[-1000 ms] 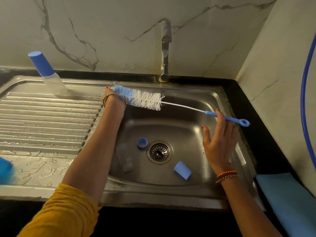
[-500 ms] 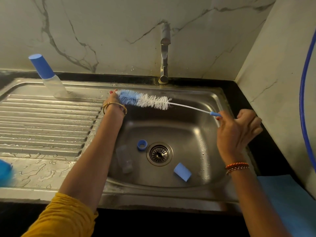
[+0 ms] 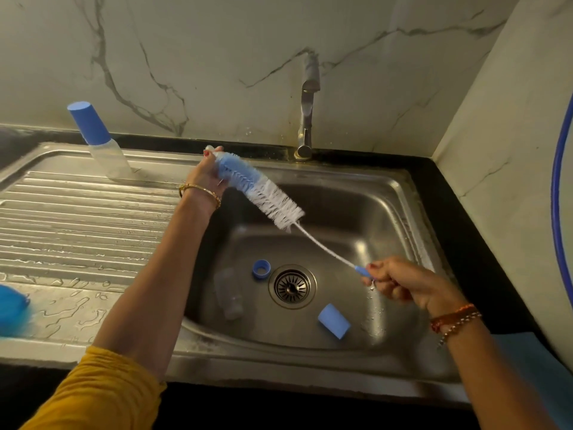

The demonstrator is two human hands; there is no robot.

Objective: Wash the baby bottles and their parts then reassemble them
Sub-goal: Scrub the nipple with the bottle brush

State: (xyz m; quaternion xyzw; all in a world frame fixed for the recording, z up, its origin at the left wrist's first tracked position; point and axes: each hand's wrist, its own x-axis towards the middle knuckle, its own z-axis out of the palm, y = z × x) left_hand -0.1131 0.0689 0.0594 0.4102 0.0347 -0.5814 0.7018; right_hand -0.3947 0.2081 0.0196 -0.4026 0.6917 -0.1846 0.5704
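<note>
I had my left hand [image 3: 207,178] clenched round the blue tip of the long blue-and-white bristled bottle brush [image 3: 260,193], while my right hand [image 3: 403,282] pinched its blue plastic handle. The brush slanted above the steel sink basin [image 3: 387,212]. Below both grips lay a clear plastic baby bottle [image 3: 229,297], a blue screw ring [image 3: 261,269] and a blue cylindrical cap [image 3: 333,321].

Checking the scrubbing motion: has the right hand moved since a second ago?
Yes. The right hand, gripping the brush handle, came down and inward from the sink's right rim toward the drain.
</note>
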